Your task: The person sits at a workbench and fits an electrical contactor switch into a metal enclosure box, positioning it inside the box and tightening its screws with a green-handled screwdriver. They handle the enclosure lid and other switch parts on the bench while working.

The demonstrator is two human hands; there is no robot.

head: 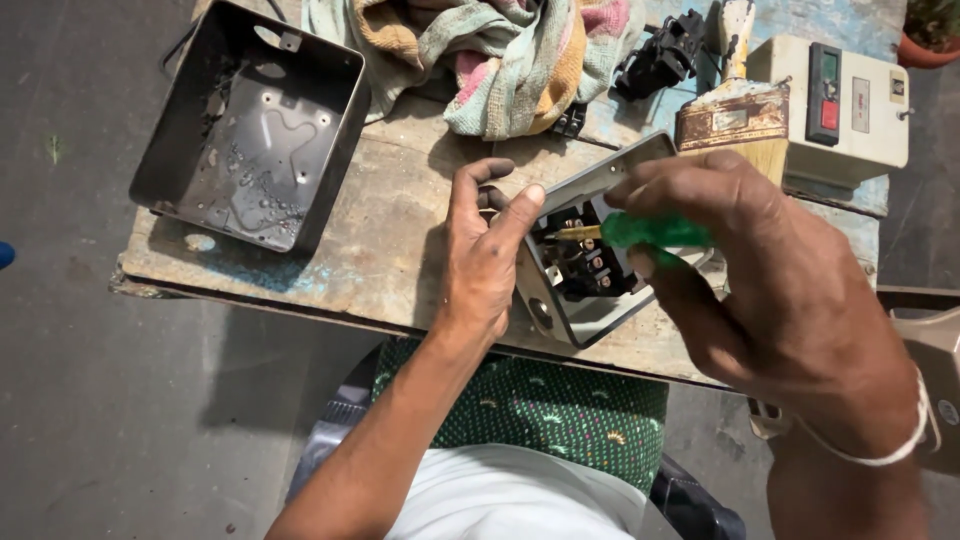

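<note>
At my ten o'clock an empty dark metal box [250,125] lies open-side up on the worn wooden table [380,250], well apart from the work. At twelve o'clock a crumpled striped cloth [490,60] is heaped at the far edge.

My left hand [485,255] sits dead centre, fingers curled round the near-left rim of the grey metal switch housing [590,255], thumb pressed on its edge, bracing it tilted on the tabletop. Inside the housing I see a black terminal block [590,265] with brass screws.

My right hand [760,270], at about three o'clock, is clenched on the green-handled screwdriver [655,232], its brass-coloured shaft pointing left into the block. I cannot tell whether the tip is seated in a screw.

Behind it, at one to two o'clock, lie a loose black part [660,55], a worn paintbrush [735,110] and a cream starter box [850,100] with green and red buttons.

My worry: the housing rests on a tilt, held only at one rim. If I push hard, the tip could skip off a screw and gouge the block or jab my left thumb, which sits just beside the shaft.
</note>
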